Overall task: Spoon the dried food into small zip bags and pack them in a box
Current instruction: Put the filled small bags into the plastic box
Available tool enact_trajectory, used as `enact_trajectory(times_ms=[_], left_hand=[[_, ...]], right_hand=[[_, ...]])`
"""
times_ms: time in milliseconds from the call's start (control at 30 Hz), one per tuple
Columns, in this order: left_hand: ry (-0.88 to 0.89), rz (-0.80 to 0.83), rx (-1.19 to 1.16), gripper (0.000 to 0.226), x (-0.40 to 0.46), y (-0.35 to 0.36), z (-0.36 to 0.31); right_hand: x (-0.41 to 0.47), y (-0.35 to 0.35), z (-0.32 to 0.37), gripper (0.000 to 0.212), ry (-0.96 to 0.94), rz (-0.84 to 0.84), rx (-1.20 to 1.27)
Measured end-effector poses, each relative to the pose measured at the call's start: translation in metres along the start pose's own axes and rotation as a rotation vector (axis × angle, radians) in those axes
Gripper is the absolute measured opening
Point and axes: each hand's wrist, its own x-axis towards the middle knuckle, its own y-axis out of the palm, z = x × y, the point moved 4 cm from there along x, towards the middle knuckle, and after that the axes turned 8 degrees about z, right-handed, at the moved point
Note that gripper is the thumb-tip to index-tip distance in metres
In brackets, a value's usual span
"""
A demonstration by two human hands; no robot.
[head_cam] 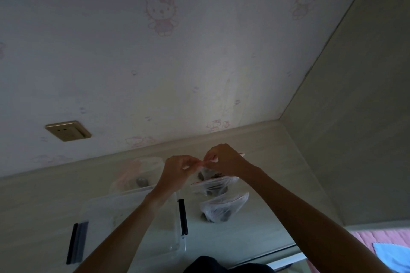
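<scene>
1. While both hands were raised over the desk (255, 139), the left hand (177, 167) and right hand (224, 158) pinched the red-striped top edge of a small zip bag (207, 173), fingertips curled tight on the seal from either side.
2. The bag hung just below and between the two grips, dark dried food showing through its clear film.
3. Two more filled bags lay on the desk under the right forearm: one (213, 185) directly beneath the held bag, another (224, 207) nearer the person.
4. A clear box (133, 217) with black side clips sat open below the left forearm, just left of those bags; the arm crossed over its far right corner.
5. Beyond the box, near the wall, stood a clear tub (142, 173) with something greyish inside, too dim to tell.
6. A gold socket (68, 131) sat on the cartoon-cat wallpaper; pink bedding (381, 241) showed at lower right.
</scene>
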Motion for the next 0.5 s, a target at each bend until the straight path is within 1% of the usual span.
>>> enact_trajectory(times_ms=[167,333,500], left_hand=[[0.025,0.004,0.063,0.007,0.000,-0.001,-0.002],[0.051,0.004,0.111,0.005,0.002,-0.002,-0.006],[0.044,0.029,0.135,0.003,0.001,-0.008,0.000]], right_hand=[[-0.002,0.001,0.003,0.016,-0.007,-0.001,-0.036],[-0.005,-0.002,0.005,0.015,0.008,-0.016,-0.074],[-0.016,-0.018,-0.010,0.015,0.036,-0.032,-0.108]])
